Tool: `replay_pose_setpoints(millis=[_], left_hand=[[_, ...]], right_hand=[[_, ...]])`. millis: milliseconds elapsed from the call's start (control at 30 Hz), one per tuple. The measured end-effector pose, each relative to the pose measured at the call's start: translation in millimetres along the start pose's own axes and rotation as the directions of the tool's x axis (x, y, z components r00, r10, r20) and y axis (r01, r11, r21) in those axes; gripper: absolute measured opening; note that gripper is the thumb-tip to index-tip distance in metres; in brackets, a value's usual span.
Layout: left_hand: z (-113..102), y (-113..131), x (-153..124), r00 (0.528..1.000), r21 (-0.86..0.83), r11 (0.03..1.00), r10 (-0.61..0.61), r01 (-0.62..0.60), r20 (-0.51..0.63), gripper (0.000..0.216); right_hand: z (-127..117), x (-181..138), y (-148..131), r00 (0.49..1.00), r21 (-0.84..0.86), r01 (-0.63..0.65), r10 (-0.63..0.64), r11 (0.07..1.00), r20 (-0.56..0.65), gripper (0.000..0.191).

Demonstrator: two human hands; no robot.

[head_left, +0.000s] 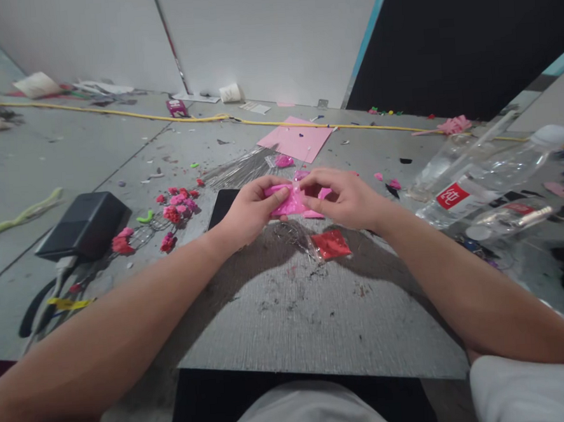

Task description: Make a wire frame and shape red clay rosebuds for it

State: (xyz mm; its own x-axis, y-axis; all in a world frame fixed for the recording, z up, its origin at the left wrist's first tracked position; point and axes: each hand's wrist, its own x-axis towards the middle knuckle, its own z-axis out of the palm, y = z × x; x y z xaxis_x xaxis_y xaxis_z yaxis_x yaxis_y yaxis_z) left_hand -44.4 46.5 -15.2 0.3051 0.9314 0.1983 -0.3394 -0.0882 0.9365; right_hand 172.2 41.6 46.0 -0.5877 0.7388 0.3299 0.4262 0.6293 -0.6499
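My left hand pinches a bright pink plastic packet between thumb and fingers, above the middle of the grey board. At the packet's right end, the thumb and fingertips of my right hand are closed on its clear edge. More pink material shows under the right fingers, partly hidden. Just below the hands lies a red packet in clear wrap. A small magenta packet rests beyond them. The corner of a flat black object sticks out beside the left hand.
Pink and red flower-like pieces lie at left beside a black power adapter. Thin wires and pink paper lie ahead. Clear plastic bottles lie at right. A yellow cable crosses the floor before white panels.
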Motion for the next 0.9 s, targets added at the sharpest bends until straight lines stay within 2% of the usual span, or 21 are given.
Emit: replay_pose_setpoints(millis=[67,133,267,400,533,633,800,900], left_hand=[[-0.8,-0.1,0.7,1.0,0.017,1.0,0.019,-0.019,-0.003,0.025],[-1.2,0.5,0.9,1.0,0.017,1.0,0.019,-0.019,-0.016,0.025],[-1.4,2.5,0.2,0.999,0.098,0.995,0.025,-0.022,-0.03,0.028],[0.1,3.5,-0.3,0.993,0.215,0.972,0.106,-0.094,-0.048,0.02],[3.3,3.0,0.2,0.994,0.1,0.993,0.077,-0.069,-0.079,0.02],[5.4,3.0,-0.4,0.991,0.053,0.997,0.056,-0.049,-0.12,0.021],[7.8,7.7,-4.2,0.976,0.171,0.977,0.152,-0.125,-0.158,0.017],[7.5,11.5,-5.5,0.986,0.202,0.97,0.154,-0.137,-0.067,0.021]], right_hand=[[1.0,-0.6,1.9,0.997,0.129,-0.067,0.061,0.989,0.046,0.014],[3.6,-0.4,4.5,0.995,0.213,-0.095,0.089,0.972,0.037,0.014],[12.0,2.3,10.5,0.994,0.246,-0.099,0.108,0.964,-0.021,0.019],[18.7,4.2,15.3,0.991,0.345,-0.109,0.128,0.932,-0.032,0.025],[21.1,3.9,17.4,0.979,0.503,-0.198,0.198,0.841,0.055,0.038],[23.5,3.7,19.5,0.982,0.559,-0.179,0.18,0.809,0.054,0.041],[29.2,5.3,22.9,0.977,0.711,-0.18,0.205,0.68,0.051,0.04],[30.1,5.4,21.8,0.962,0.808,-0.234,0.252,0.541,0.11,0.038]])
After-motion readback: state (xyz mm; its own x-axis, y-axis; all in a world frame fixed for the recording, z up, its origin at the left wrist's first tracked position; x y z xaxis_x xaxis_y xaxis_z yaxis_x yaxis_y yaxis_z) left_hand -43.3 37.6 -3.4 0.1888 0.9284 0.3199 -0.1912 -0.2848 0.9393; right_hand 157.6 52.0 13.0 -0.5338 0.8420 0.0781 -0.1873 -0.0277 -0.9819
